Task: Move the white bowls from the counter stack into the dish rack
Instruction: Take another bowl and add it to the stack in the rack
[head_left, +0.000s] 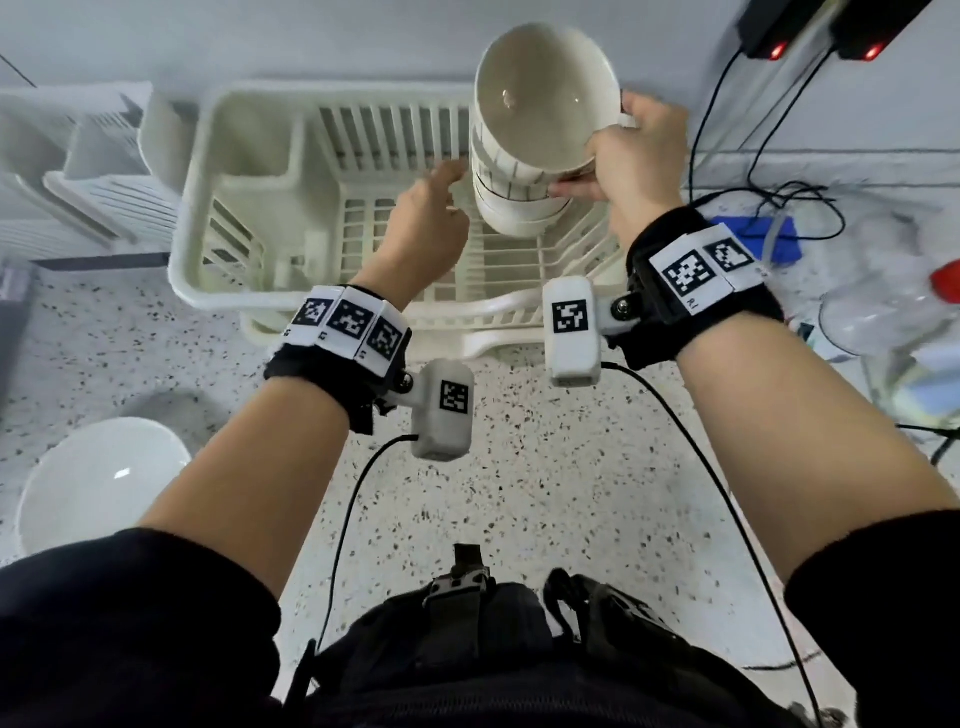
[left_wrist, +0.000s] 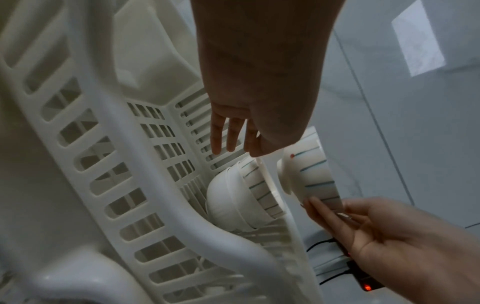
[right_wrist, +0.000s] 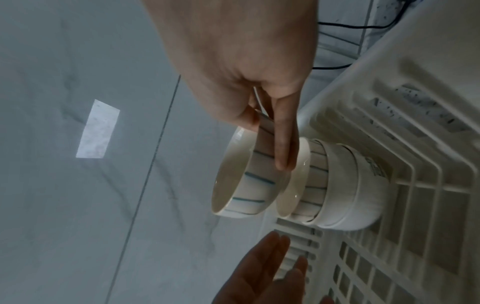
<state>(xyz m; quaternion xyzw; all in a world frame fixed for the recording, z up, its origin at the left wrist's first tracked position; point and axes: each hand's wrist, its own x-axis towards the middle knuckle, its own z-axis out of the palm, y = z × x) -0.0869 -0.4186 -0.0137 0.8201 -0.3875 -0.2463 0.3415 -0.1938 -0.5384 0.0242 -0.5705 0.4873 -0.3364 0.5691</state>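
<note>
A cream dish rack (head_left: 249, 218) stands at the back of the speckled counter. Inside its right part sits a stack of white bowls (head_left: 514, 213), nested upright. My right hand (head_left: 613, 156) pinches the rim of a white bowl with thin blue stripes (head_left: 545, 98) and holds it tilted just above that stack. The right wrist view shows the held striped bowl (right_wrist: 241, 185) apart from the stack of bowls (right_wrist: 337, 189) by a small gap. My left hand (head_left: 431, 213) hovers with straight fingers to the left of the stack and holds nothing. Another white bowl (head_left: 104, 483) sits on the counter at the lower left.
A second white rack (head_left: 78, 171) lies at the far left. Black cables (head_left: 769, 171), two black devices with red lights (head_left: 779, 47), a blue object (head_left: 758, 234) and a clear glass container (head_left: 883, 306) crowd the right side. The wall is close behind the rack.
</note>
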